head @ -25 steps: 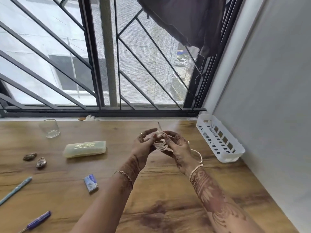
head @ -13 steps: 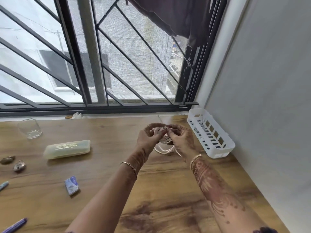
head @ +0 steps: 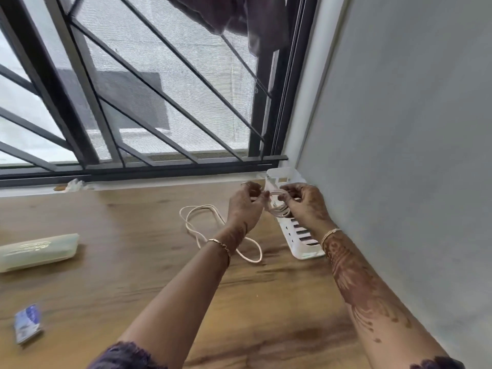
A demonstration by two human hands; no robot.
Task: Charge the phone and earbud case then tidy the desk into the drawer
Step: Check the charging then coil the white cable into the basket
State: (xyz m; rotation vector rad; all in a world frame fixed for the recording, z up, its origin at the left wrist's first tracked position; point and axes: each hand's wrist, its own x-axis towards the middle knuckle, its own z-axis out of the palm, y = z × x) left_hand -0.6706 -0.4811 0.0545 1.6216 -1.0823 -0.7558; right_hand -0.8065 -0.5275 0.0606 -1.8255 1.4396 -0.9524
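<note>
A white charging cable (head: 198,222) is partly coiled between my two hands, with its loose length trailing in loops across the wooden desk (head: 138,275) to the left. My left hand (head: 246,206) pinches one side of the coil and my right hand (head: 306,203) grips the other side. Both hands are raised over the near end of a white slotted plastic basket (head: 299,239) that lies against the right wall. No phone or earbud case is in view.
A pale yellow-green case (head: 37,251) lies at the left of the desk. A small blue-and-white packet (head: 28,323) sits near the front left. A barred window runs along the back, with crumpled white scraps (head: 74,185) on its sill. A grey wall closes the right side.
Both hands moved right and back, from mid-desk to over the white basket. Part of the cable has come out of the coil and now trails on the desk. The view swung right.
</note>
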